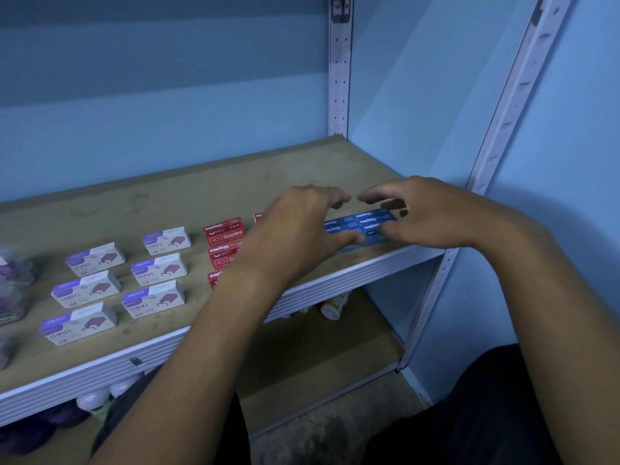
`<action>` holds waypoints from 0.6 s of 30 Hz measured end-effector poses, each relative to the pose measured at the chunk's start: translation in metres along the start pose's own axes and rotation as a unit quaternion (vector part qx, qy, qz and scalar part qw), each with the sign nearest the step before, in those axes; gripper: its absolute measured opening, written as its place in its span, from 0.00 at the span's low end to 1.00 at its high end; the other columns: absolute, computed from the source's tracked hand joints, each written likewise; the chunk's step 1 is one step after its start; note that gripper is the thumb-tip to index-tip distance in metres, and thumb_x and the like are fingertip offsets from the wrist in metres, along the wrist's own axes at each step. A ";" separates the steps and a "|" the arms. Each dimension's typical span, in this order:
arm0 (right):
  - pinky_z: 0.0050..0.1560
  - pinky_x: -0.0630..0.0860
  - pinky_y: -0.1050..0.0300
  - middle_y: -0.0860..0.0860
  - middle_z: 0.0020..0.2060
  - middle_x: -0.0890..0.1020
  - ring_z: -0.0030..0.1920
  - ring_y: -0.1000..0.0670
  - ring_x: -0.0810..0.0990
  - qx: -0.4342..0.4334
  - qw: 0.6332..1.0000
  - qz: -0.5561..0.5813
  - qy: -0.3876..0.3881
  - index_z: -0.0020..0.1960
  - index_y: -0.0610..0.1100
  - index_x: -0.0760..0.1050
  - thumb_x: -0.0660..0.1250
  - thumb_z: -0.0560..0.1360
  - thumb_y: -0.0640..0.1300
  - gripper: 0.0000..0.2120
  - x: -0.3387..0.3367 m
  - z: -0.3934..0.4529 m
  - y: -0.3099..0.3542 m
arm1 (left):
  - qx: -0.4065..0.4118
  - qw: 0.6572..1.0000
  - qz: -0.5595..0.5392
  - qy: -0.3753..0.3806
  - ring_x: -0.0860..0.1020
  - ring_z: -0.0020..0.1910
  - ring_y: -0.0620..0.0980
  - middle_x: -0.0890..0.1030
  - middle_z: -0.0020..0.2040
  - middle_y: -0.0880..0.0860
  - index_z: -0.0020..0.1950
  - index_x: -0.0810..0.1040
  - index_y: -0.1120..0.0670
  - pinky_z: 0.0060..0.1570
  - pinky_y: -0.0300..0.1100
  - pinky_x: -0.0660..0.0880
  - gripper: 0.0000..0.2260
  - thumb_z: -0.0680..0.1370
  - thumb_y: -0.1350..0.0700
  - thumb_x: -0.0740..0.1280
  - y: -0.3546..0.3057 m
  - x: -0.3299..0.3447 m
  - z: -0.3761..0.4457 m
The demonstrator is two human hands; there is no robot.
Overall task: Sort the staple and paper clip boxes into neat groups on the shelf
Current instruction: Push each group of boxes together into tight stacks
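- Head view, the shelf: the wooden shelf board (208, 193) carries three colour groups. Six white-and-purple staple boxes (95, 260) lie in two columns at the left, red staple boxes (224, 231) run in a column near the middle, and blue staple boxes (360, 224) sit packed together at the right, close to the front edge.
- Head view, the hands: the left hand (295, 229) has its fingers spread over the left end of the blue group, thumb against the front face. The right hand (432, 214) curls around the right end, fingers reaching behind. Both seem to bracket the group; whether either truly pinches a box or only rests against it, I cannot tell.
- Head view, risk at the edge: the blue boxes lie just beside the ribbed front rail (352, 280). A push toward the person would likely tip the front one off onto the lower shelf.
- Head view, risk from squeezing: pressing both ends inward could buckle the row, popping a middle box up or out of line.
- Head view, risk to neighbours: the left forearm hides part of the red column; it could nudge those boxes askew unseen.
- Head view, far left: clear containers (13, 273) sit blurred, contents uncertain.
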State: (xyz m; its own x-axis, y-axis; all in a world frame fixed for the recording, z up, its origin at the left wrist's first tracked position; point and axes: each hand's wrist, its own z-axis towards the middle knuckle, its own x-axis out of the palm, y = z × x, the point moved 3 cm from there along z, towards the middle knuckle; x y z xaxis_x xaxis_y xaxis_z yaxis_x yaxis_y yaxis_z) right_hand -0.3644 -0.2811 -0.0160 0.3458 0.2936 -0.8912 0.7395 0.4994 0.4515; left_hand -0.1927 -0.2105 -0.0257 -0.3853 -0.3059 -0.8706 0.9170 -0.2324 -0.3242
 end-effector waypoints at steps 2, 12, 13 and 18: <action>0.63 0.70 0.59 0.60 0.69 0.74 0.64 0.61 0.71 -0.011 1.000 0.017 -0.023 0.74 0.58 0.69 0.68 0.77 0.44 0.27 -0.003 -0.002 0.003 | 0.005 1.000 0.011 -0.024 0.77 0.57 0.42 0.81 0.60 0.44 0.67 0.76 0.45 0.54 0.41 0.76 0.24 0.73 0.41 0.72 0.001 -0.013 -0.005; 0.64 0.71 0.60 0.63 0.56 0.75 0.60 0.59 0.76 -0.081 0.993 0.046 -0.068 0.67 0.59 0.77 0.66 0.78 0.39 0.22 0.000 0.006 0.048 | -0.059 0.995 0.073 -0.022 0.78 0.53 0.44 0.82 0.57 0.45 0.61 0.81 0.44 0.53 0.45 0.78 0.14 0.75 0.46 0.71 0.036 -0.059 -0.040; 0.63 0.71 0.62 0.63 0.55 0.75 0.60 0.59 0.76 -0.087 0.993 0.046 -0.063 0.66 0.59 0.77 0.66 0.78 0.38 0.22 0.002 0.008 0.054 | -0.069 0.995 0.076 -0.018 0.78 0.52 0.44 0.82 0.57 0.45 0.61 0.80 0.44 0.52 0.45 0.79 0.14 0.75 0.46 0.71 0.040 -0.062 -0.044; 0.62 0.74 0.60 0.64 0.55 0.78 0.59 0.60 0.78 -0.112 0.991 0.052 -0.053 0.63 0.60 0.78 0.66 0.77 0.37 0.21 0.012 0.017 0.077 | -0.100 0.992 0.073 -0.027 0.79 0.52 0.43 0.82 0.57 0.45 0.62 0.80 0.45 0.52 0.45 0.80 0.16 0.75 0.47 0.72 0.059 -0.073 -0.059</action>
State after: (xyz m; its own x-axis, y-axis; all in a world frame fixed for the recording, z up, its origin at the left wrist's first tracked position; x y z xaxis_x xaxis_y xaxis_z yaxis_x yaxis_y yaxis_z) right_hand -0.2938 -0.2527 0.0073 0.4804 0.2712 -0.8340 0.5543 0.6431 0.5284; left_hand -0.1042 -0.1480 -0.0032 -0.2470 -0.3723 -0.8947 0.9636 0.0031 -0.2674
